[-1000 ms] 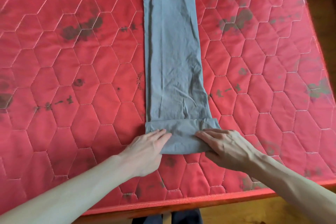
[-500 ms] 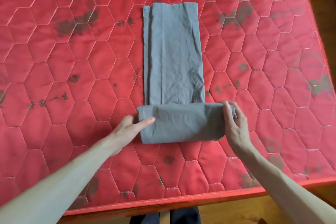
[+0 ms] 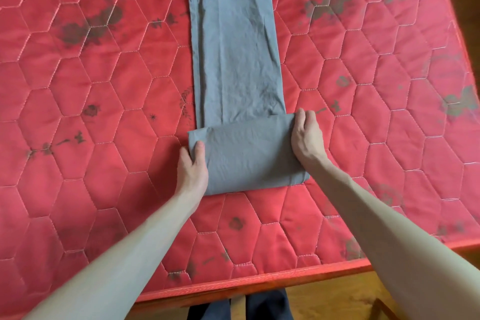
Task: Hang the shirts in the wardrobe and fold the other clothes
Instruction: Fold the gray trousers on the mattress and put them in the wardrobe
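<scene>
Wood floor [image 3: 324, 301] at the near edge, then one red quilted mattress [image 3: 104, 112] with dark stains. One grey garment [image 3: 236, 65] mid-mattress, near end folded over; left hand [image 3: 193, 166] and right hand [image 3: 306, 135] pinching that fold's two ends.

left fingers [image 3: 185, 156] under grey cloth [image 3: 233, 60]

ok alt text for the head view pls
Two hands grip the ends of a grey garment, its near end folded over, on a red quilted mattress: left hand at the left end, right hand at the right.
</scene>
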### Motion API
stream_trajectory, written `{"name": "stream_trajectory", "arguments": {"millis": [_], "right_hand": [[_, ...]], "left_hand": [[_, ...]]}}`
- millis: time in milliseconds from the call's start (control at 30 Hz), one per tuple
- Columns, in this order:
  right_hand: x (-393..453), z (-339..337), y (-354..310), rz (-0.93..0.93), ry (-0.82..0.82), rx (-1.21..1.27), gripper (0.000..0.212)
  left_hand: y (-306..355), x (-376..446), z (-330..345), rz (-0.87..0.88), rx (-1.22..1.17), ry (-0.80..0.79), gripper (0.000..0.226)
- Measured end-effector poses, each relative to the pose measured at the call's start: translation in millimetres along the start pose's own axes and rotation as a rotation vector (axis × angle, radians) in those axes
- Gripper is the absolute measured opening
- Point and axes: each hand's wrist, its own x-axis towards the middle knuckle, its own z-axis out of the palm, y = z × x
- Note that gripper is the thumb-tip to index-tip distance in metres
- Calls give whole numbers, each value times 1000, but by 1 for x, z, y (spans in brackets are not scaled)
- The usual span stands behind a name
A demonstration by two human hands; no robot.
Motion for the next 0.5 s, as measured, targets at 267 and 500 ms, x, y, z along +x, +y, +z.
{"name": "stream_trajectory", "arguments": {"millis": [267,500], "right_hand": [[11,-1,31,-166,142,5,18],[-20,-11,43,-872,150,-476,39]], "left_hand": [[0,14,3,155,191,170,29],[0,27,4,496,595,249,33]]}}
